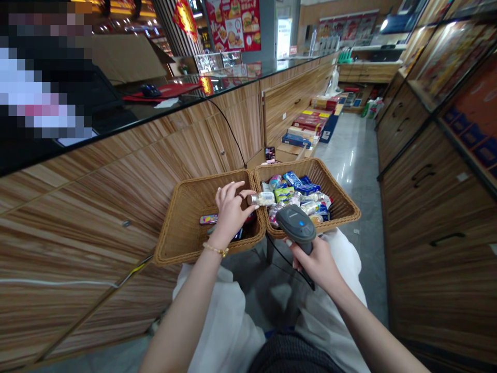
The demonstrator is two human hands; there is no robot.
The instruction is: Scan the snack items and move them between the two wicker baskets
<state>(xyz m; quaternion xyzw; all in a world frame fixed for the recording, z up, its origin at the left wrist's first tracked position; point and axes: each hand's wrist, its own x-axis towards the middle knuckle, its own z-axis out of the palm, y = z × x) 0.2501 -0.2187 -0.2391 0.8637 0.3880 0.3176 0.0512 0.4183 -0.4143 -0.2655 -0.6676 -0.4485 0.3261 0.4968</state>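
Nearest, pale trousers (213,300) are spreading out below the filled basket (344,208). The right hand (320,261) is wrapping its fingers around the handle of a dark grey scanner (295,224), whose head is overlapping the near edge of the filled basket; a blue light is glowing on top. The left hand (232,207), a bracelet (216,250) circling its wrist, is hovering just left of the filled basket, its outer fingers curving loosely while thumb and forefinger are pinching the capped end of a small clear bottle (264,199). The bottle is lying sideways over the left rim of the filled basket, pale pieces showing inside; whether it is touching the rim, I cannot tell.

The filled basket is holding a jumble: blue packets (292,179), a green packet (284,194) and more small bottles. Beside its left rim, the other basket (176,212) is holding a flat colourful pack (208,219) and darker items partly hidden by the left hand.

Just beyond the filled basket, a phone (269,154) is showing a lit screen. Farther behind it, blue boxes (297,140) and red boxes (310,122) are lying in stacks.
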